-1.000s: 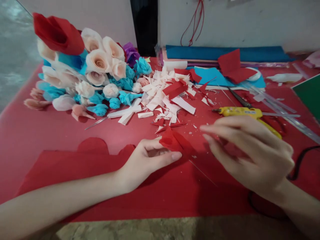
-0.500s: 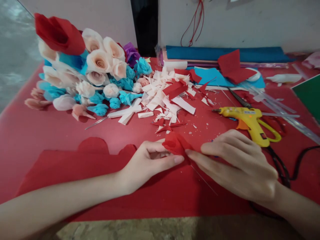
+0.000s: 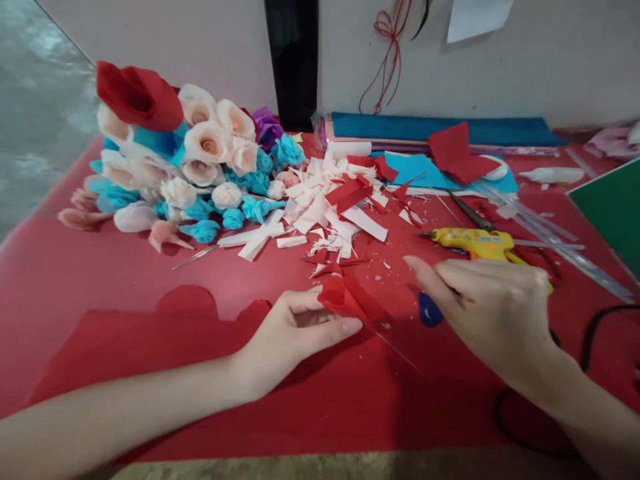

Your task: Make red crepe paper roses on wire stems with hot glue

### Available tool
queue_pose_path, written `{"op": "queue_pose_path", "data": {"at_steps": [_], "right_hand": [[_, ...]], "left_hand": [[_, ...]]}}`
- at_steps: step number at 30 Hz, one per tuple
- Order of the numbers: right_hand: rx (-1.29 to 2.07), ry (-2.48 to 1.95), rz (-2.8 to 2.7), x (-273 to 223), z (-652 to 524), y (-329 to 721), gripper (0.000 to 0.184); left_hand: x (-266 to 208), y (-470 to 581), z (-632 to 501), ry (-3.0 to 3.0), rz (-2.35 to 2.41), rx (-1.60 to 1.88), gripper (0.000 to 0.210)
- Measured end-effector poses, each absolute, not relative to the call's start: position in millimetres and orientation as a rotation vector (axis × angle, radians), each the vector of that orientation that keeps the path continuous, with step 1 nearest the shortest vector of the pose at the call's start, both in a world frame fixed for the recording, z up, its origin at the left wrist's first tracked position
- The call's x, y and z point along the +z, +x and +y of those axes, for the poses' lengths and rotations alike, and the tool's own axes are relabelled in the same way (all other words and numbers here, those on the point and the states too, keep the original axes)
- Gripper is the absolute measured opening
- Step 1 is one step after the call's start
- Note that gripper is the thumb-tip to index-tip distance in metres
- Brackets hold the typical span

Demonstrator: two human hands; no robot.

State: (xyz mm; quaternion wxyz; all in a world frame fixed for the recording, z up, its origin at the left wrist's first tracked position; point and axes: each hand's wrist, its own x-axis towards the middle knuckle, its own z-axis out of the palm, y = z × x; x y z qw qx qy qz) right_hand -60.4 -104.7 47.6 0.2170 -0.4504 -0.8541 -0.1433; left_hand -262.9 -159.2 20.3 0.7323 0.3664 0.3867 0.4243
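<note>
My left hand (image 3: 305, 327) pinches a red crepe-paper flower (image 3: 345, 297) between thumb and fingers. A thin wire stem (image 3: 403, 353) slants from its base toward the lower right. My right hand (image 3: 490, 313) is apart from the flower, with its thumb extended and its other fingers bent and mostly out of sight. Just beyond it lies a yellow glue gun (image 3: 473, 241), its nozzle pointing left; the hand covers the handle, so I cannot tell whether they touch. A small dark blue piece (image 3: 430, 311) rests on the table near the right thumb.
Paper flowers (image 3: 207, 143) in several colours are heaped at the back left. White paper scraps (image 3: 320, 200) litter the middle. Red paper with rounded edges (image 3: 150, 360) lies under my left arm. Scissors (image 3: 473, 212), clear glue sticks (image 3: 550, 233) and a black cord (image 3: 590, 333) are at the right.
My right hand has let go of the red flower and moved right and back, over the glue gun's handle. The blue piece has come into view. My left hand still holds the flower.
</note>
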Motion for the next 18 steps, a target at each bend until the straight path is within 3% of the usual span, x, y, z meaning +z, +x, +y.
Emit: {"op": "queue_pose_path", "data": {"at_steps": [3,5,9,14,18], "right_hand": [[0.012,-1.27,-2.334,52,-111,-64,0.008],[0.382,-1.219,-2.324,56,-116,-68,0.021],[0.918,-1.119,-2.281,63,-126,-76,0.016],[1.112,-1.125,-2.229,60,-133,-82,0.006],[1.194,-1.111,-2.225,56,-132,-83,0.013]], "left_hand": [[22,-263,-159,0.803,0.862,0.978,0.013],[24,-263,-159,0.785,0.852,0.995,0.014],[27,-262,-160,0.776,0.881,1.017,0.012],[26,-261,-160,0.795,0.923,1.023,0.008],[27,-260,-160,0.798,0.877,1.007,0.01]]}}
